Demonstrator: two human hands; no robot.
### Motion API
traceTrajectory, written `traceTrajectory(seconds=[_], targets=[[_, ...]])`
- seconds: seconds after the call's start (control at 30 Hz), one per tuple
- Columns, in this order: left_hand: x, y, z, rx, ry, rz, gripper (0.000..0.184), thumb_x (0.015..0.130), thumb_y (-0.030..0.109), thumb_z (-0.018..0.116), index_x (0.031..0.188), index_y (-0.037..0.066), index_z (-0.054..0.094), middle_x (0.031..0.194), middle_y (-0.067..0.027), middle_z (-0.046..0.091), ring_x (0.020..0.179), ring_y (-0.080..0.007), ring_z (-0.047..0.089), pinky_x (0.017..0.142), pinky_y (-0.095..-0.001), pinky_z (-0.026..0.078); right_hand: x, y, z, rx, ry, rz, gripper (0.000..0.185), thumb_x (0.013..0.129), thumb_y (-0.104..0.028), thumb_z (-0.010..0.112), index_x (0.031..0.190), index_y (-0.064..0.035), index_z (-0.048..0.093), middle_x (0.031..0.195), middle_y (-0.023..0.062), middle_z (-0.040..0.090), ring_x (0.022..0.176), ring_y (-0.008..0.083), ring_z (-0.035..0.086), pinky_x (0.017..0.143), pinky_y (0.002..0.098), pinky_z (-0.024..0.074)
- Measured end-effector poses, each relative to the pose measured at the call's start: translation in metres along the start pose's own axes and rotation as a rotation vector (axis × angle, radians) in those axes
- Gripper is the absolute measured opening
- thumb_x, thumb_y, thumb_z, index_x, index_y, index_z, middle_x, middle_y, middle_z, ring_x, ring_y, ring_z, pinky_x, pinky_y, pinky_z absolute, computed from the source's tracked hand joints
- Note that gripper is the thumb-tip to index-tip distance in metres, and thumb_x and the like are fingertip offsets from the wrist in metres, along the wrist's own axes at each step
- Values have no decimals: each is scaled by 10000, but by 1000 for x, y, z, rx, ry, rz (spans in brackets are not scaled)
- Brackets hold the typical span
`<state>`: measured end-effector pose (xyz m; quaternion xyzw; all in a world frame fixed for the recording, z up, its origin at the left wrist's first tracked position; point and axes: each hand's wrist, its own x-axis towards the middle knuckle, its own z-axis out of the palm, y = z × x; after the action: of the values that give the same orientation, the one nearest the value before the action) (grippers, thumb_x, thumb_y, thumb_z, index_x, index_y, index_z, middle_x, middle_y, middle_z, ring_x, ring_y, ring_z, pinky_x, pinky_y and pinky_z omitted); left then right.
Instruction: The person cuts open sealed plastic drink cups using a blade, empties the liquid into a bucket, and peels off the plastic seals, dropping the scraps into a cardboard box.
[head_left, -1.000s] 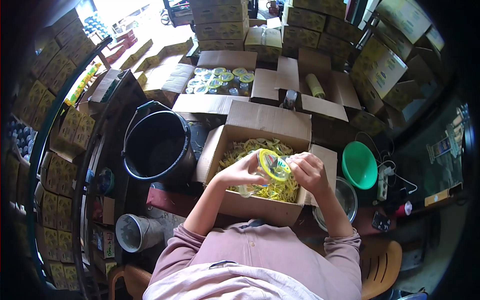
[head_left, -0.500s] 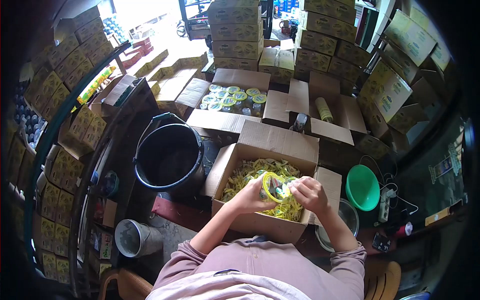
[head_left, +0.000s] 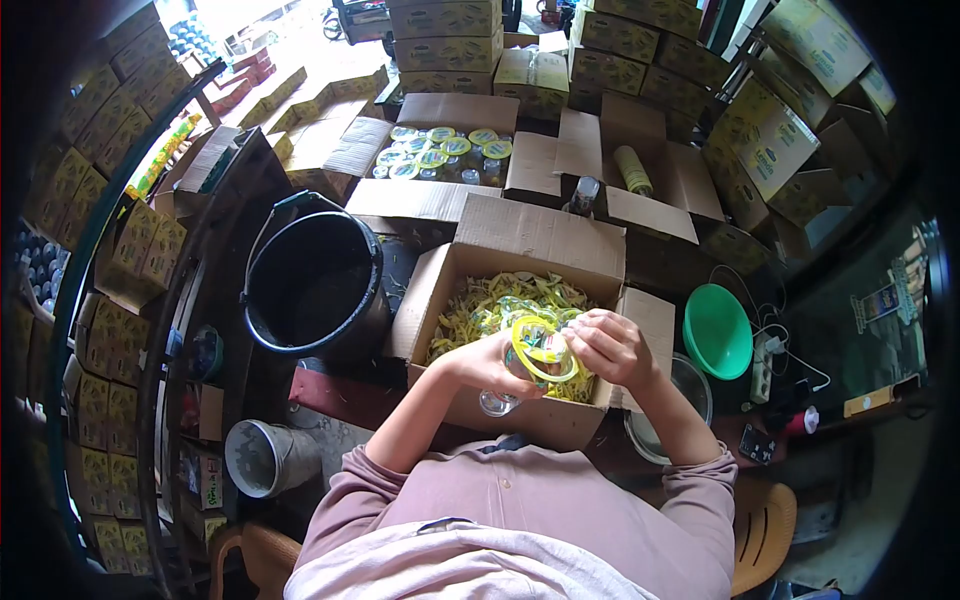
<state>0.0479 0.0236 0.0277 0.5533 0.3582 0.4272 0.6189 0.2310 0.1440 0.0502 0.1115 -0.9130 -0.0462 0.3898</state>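
Observation:
My left hand (head_left: pixel 488 366) is wrapped round a clear drinking glass (head_left: pixel 500 404), tilted with its base towards me. Over the mouth of the glass sits a round yellow-rimmed cover (head_left: pixel 571 372), facing up and to the right. At the cover's right edge the fingers of my right hand (head_left: pixel 612 348) are pinched together; exactly what lies between the fingertips is too small to make out. Both hands are above the near side of an open cardboard box (head_left: pixel 540 236) filled with shredded yellow strips (head_left: pixel 480 303).
A black bucket (head_left: pixel 372 300) stands left of the box, a grey pail (head_left: pixel 262 455) lower down. Behind are a carton of covered glasses (head_left: pixel 432 150), a single glass (head_left: pixel 582 194) and a carton with a yellow roll (head_left: pixel 633 171). At right are a green bowl (head_left: pixel 716 332) and a metal basin (head_left: pixel 690 395).
My left hand has tilted the glass, so its base now shows below the hand. My right hand stays at the cover's edge. The whole view has shifted slightly.

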Motion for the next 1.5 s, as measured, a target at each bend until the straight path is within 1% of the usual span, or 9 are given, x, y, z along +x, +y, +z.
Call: traceTrajectory(seconds=[0.23,0.37,0.43,0.57,0.7,0.83,0.97,1.17,1.5], targets=[[7,-4,-7,-291,-369,26,366,677,151,697,964,-10,538,791,-80,591,704,-152,562,620,-270,460,9,-2,3,12,59,-4,104,653,-62,626,746,-20,605,764,57,593,728,163,599,722,306,526],[10,-23,-15,-495,-452,73,497,660,188,703,1042,-41,482,804,-112,586,693,-183,574,573,-292,468,12,0,8,3,66,1,113,657,-71,625,756,-19,605,771,59,596,739,164,600,723,308,526],[8,-14,-26,-310,-315,-66,622,635,194,730,1136,-26,433,944,-113,570,809,-188,581,695,-294,486,9,5,9,-15,50,16,115,661,-75,624,759,-18,604,770,60,595,742,164,599,725,309,526],[9,6,-19,-91,177,211,714,622,185,754,1197,29,362,1140,-79,479,1084,-148,449,906,-282,365,7,11,2,-88,36,73,138,650,-62,637,773,-8,605,760,59,590,740,168,596,703,322,520],[5,17,4,591,505,250,694,598,149,747,1156,-24,372,1010,-131,552,964,-177,545,862,-315,418,4,14,0,-160,-20,61,160,639,-51,643,787,0,613,740,62,576,718,170,583,700,316,511],[14,6,20,649,736,250,635,574,113,773,1100,-10,439,936,-135,602,885,-212,610,779,-313,479,6,11,-1,-178,-28,42,147,640,-45,641,776,1,611,727,59,568,709,164,578,695,308,512],[10,-1,14,670,647,193,771,551,137,778,1174,-86,381,975,-218,582,927,-321,586,804,-341,466,3,9,-4,-143,-23,30,126,654,-40,637,771,-5,609,720,50,562,704,156,576,688,299,514],[8,5,12,657,525,160,772,560,157,761,1184,-88,378,993,-211,576,947,-326,576,828,-349,452,-2,5,-3,-109,-33,19,118,659,-40,633,766,-3,603,729,48,565,702,153,574,688,297,515],[10,2,9,380,298,208,585,562,130,719,1083,-1,489,975,-111,559,911,-199,548,834,-300,427,-5,8,-4,-72,17,4,201,614,-75,635,794,13,617,754,72,576,719,187,588,725,342,514]])
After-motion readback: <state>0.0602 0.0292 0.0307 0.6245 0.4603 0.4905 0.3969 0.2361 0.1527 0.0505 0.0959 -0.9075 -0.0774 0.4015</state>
